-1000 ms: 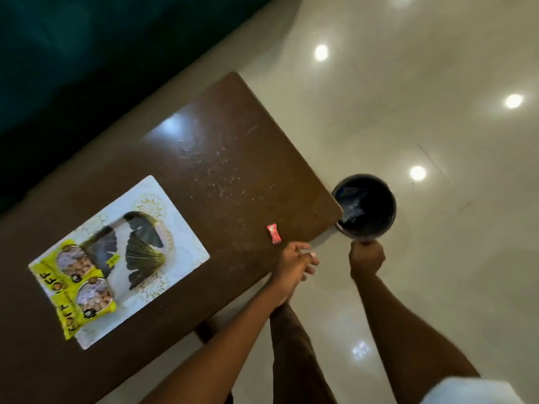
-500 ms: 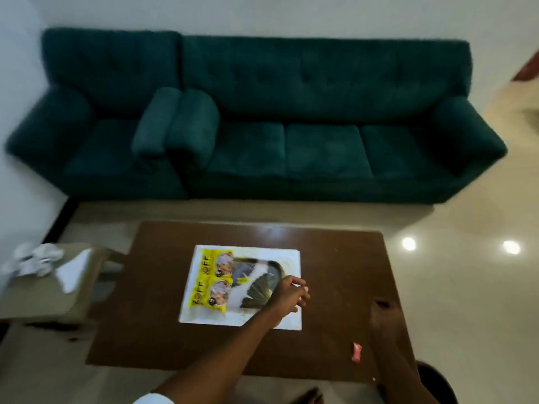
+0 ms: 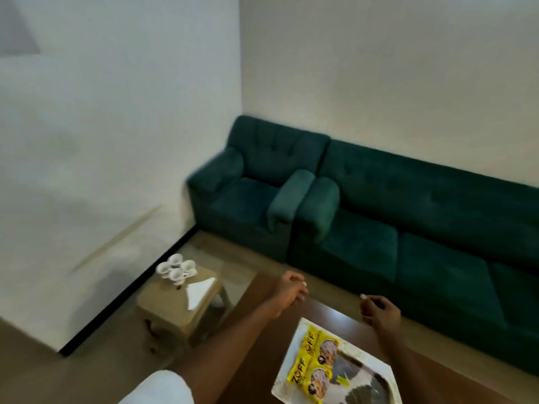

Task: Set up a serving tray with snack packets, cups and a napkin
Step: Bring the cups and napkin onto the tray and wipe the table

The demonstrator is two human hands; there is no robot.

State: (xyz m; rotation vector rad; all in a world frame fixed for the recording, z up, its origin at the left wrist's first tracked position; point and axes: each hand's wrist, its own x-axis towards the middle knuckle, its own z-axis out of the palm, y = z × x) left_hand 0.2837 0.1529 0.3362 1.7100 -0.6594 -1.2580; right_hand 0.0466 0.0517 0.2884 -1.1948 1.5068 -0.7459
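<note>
White walls meet at a corner behind a green sofa (image 3: 364, 205). My brown counter (image 3: 329, 316) carries the white tray (image 3: 376, 365) at 5 o'clock, with two yellow snack packets (image 3: 313, 364) lying flat on its left part. My left hand (image 3: 287, 291) hovers above the counter's far-left corner, fingers loosely curled, holding nothing. My right hand (image 3: 379, 310) hovers beyond the tray at 1 o'clock from it, fingers half curled and empty. At 9 o'clock from my left hand, a small side table (image 3: 175, 310) holds four white cups (image 3: 175, 269) and a folded napkin (image 3: 199, 290).
</note>
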